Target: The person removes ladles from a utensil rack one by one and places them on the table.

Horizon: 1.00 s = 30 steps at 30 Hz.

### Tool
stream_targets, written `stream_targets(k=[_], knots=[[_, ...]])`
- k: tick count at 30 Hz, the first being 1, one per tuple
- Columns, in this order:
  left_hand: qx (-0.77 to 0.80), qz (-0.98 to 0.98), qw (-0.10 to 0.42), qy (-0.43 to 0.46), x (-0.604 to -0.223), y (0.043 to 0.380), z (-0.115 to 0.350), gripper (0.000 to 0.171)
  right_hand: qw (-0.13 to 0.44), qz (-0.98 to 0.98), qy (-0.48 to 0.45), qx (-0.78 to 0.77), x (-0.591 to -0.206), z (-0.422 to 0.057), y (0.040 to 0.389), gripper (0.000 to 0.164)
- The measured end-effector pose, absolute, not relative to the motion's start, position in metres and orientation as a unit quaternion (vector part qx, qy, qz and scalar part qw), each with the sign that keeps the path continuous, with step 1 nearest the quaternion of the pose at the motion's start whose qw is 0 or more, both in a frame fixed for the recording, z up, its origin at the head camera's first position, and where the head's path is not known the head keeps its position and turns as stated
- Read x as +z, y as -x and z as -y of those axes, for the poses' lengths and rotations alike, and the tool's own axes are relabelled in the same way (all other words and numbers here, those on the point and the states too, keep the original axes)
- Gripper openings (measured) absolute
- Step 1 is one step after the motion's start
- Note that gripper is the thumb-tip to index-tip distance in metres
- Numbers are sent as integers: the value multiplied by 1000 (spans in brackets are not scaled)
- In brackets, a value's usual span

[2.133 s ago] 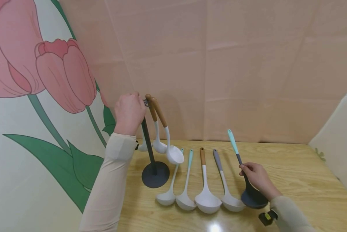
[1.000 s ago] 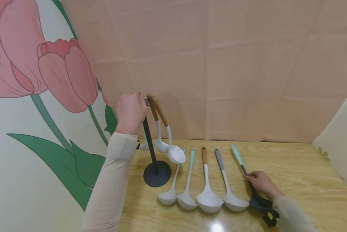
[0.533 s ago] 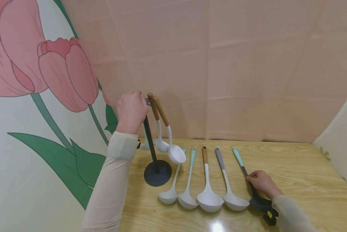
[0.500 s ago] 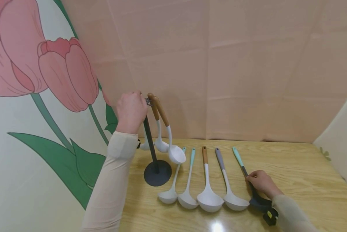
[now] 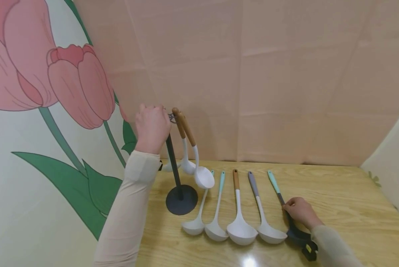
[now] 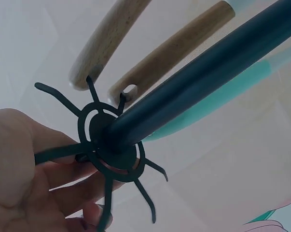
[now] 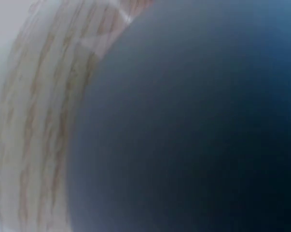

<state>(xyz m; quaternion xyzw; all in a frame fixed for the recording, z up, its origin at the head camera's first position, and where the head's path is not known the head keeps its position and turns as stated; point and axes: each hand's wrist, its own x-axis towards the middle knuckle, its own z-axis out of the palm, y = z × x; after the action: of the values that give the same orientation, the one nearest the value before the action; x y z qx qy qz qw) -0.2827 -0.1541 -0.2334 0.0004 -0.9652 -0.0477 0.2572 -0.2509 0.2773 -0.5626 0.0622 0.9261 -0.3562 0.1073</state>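
Note:
At the top of a dark utensil stand (image 5: 174,168), my left hand (image 5: 152,129) holds the hooked ring (image 6: 141,170), its fingers behind the ring in the left wrist view. From the hooks hang two white ladles with wooden handles, one in front (image 5: 204,178) and one behind (image 5: 188,167). A turquoise handle (image 6: 217,104) also hangs beyond the pole. My right hand (image 5: 301,212) pinches the shaft of a dark ladle (image 5: 297,236) with a turquoise handle, which lies on the table. That ladle's bowl (image 7: 184,125) fills most of the right wrist view.
Left of the dark ladle, several pale ladles lie in a row: two turquoise-handled ones (image 5: 193,227), a wooden-handled one (image 5: 241,233) and a grey-handled one (image 5: 271,235). The wooden table (image 5: 352,207) meets a pink cloth backdrop (image 5: 286,92). A tulip-printed panel (image 5: 26,207) stands left.
My right hand has lowered the dark ladle from a raised tilt onto the table, at the right end of the row. My left hand keeps its hold on the stand.

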Motion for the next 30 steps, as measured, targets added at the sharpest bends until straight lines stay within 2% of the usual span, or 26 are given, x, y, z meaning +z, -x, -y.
stream_targets(k=[18,30], knots=[[-20,971,239,2,-231,284,150,21,86,-934,-62,-341,-576,-283,253,25],[-21,970,242,-3,-231,281,150,23,72,-937,-54,-337,-577,-284,252,27]])
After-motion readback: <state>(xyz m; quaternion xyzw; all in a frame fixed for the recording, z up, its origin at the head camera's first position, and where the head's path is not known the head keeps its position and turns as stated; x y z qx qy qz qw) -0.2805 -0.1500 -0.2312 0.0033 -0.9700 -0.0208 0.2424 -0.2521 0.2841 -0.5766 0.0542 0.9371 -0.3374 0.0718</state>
